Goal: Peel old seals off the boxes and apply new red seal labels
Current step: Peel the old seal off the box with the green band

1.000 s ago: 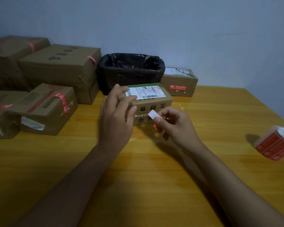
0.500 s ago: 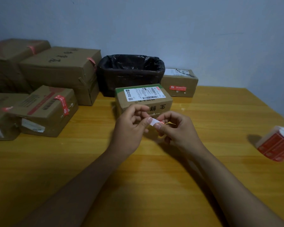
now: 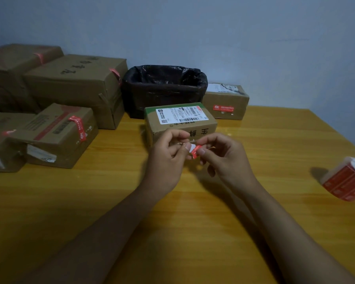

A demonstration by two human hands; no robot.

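The red seal label is pinched between my left hand and right hand, just in front of the box.

small box: white shipping label with barcode and QR code on top, print too small | front: "主" legible

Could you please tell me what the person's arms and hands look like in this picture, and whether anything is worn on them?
Both forearms are bare up to the frame's lower edge; no sleeves are visible. The left hand and right hand wear no gloves, and no rings, watch or bracelet show. The fingernails look short and unpainted.
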